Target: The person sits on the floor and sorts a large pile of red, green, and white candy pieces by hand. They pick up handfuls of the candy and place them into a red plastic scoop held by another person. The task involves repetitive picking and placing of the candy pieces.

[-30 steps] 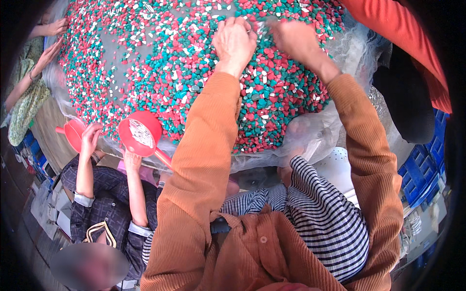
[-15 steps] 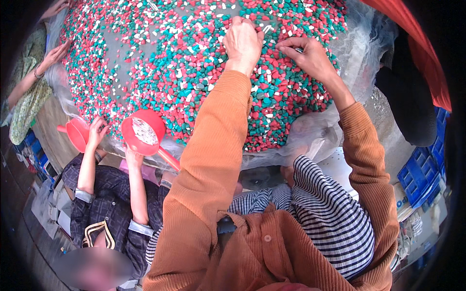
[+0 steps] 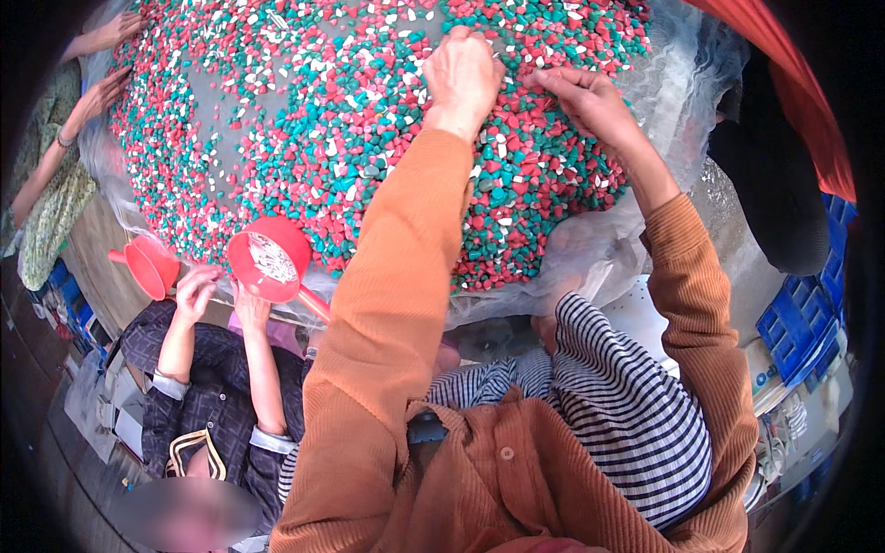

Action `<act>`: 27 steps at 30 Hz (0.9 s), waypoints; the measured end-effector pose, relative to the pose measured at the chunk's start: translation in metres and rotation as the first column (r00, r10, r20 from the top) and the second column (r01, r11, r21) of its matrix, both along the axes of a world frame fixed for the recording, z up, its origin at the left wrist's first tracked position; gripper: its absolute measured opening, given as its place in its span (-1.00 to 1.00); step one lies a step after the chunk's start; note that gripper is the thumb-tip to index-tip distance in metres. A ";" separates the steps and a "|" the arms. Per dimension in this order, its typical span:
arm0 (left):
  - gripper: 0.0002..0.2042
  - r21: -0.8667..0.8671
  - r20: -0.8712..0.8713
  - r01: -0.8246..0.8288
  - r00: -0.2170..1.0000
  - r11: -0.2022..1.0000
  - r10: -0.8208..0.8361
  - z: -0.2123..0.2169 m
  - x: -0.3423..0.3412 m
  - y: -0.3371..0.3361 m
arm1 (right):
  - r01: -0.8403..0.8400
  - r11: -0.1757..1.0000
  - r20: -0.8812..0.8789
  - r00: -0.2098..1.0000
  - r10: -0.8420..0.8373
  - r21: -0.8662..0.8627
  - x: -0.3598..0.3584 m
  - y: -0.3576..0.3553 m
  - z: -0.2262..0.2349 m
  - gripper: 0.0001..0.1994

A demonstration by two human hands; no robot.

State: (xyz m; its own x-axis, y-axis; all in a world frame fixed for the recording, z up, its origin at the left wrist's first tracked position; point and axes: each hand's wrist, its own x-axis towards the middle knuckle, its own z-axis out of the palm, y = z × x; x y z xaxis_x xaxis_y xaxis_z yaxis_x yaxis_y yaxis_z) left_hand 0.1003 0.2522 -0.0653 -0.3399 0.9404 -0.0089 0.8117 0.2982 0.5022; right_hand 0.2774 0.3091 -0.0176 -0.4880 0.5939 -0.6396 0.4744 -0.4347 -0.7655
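A wide spread of small red, green and white stone-like pieces (image 3: 369, 138) covers the work surface in front of me. My left hand (image 3: 464, 78) is over its far part, back upward, fingers curled closed; whatever they hold is hidden beneath. Just to the right, my right hand (image 3: 590, 103) pinches thumb and fingertips together close above the pieces. Anything in that pinch is too small to make out. A bare grey patch of the surface (image 3: 217, 115) shows to the left among the pieces.
At left, a person in a dark shirt (image 3: 212, 396) has a hand by a red dipper (image 3: 293, 235) with white pieces; another red dipper (image 3: 147, 267) lies beside it. A second person's hands (image 3: 106, 88) rest at the far-left edge. Clear plastic sheeting (image 3: 590, 249) borders the pile; blue crates (image 3: 802, 327) stand right.
My right hand has shifted slightly left and its fingertips have come together. My left hand has barely moved. The person at left has drawn one hand back from the farther red dipper.
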 end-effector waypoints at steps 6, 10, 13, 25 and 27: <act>-0.82 0.164 0.412 0.145 0.889 0.976 -0.202 0.081 0.012 -0.021 | 0.210 0.776 -0.253 0.868 -0.428 -0.594 -0.006 -0.007 0.004 -0.33; -0.80 0.371 0.341 0.288 0.842 0.883 -0.418 0.078 0.002 -0.007 | 0.421 0.698 -0.164 0.778 -0.606 -0.579 -0.022 -0.019 0.019 -0.57; -0.84 0.281 0.306 0.239 0.895 0.929 -0.323 0.062 -0.015 0.029 | 0.100 0.697 -0.402 0.755 -0.518 -0.710 0.010 0.004 -0.006 -0.66; -0.63 0.075 -0.197 0.566 0.816 0.821 -0.544 -0.011 -0.026 0.011 | 0.446 0.735 -0.056 0.836 -0.546 -0.511 0.047 -0.001 0.005 -0.56; -0.66 0.011 -0.177 0.609 0.781 0.793 -0.598 0.013 -0.048 -0.032 | 0.497 0.745 0.003 0.833 -0.553 -0.445 0.036 -0.004 0.009 -0.57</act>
